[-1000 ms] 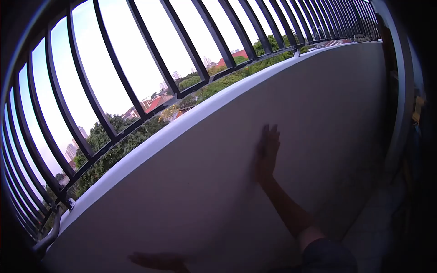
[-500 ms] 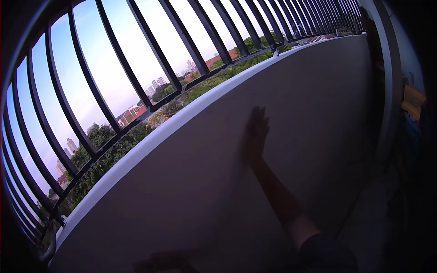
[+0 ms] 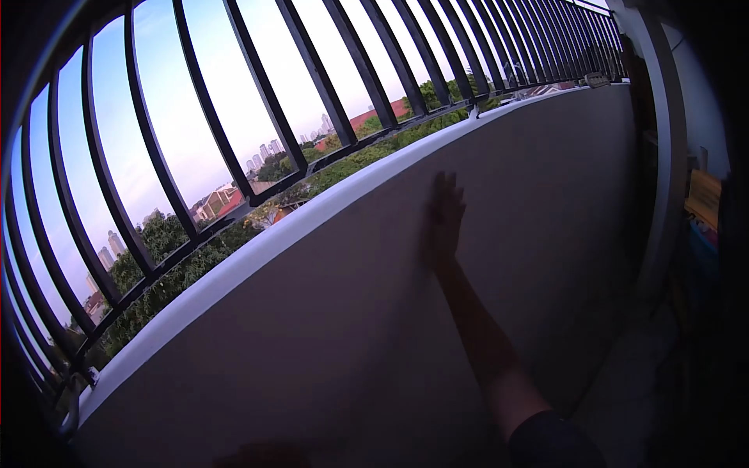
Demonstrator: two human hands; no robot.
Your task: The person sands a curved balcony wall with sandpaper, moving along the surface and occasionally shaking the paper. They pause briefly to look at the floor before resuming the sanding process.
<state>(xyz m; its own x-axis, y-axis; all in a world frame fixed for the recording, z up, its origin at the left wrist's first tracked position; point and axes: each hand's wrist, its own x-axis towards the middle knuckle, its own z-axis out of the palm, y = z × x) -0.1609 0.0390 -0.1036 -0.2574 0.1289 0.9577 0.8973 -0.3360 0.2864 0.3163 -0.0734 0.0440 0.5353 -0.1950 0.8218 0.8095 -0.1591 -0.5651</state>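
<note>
My right hand (image 3: 445, 221) lies against the dim, smooth face of the low wall (image 3: 351, 296), fingers stretched upward and nothing held. Its forearm rises from a dark sleeve (image 3: 552, 439) at the lower right. At the bottom edge, my left hand (image 3: 269, 455) shows only as a faint dark shape near the wall; its fingers cannot be made out. Above my hands, a pale ledge (image 3: 234, 273) curves along the top of the wall.
Dark metal railing (image 3: 261, 86) stands above the ledge, with trees (image 3: 168, 238) and distant buildings beyond. A pale post (image 3: 663, 156) rises at the right. Past it sit an orange-yellow object (image 3: 704, 191) and something blue, both in shadow.
The view has tilted slightly, so the railing and ledge appear lower. My right hand stays on the wall, slightly higher in view. My left hand has slid mostly out of the bottom edge.
</note>
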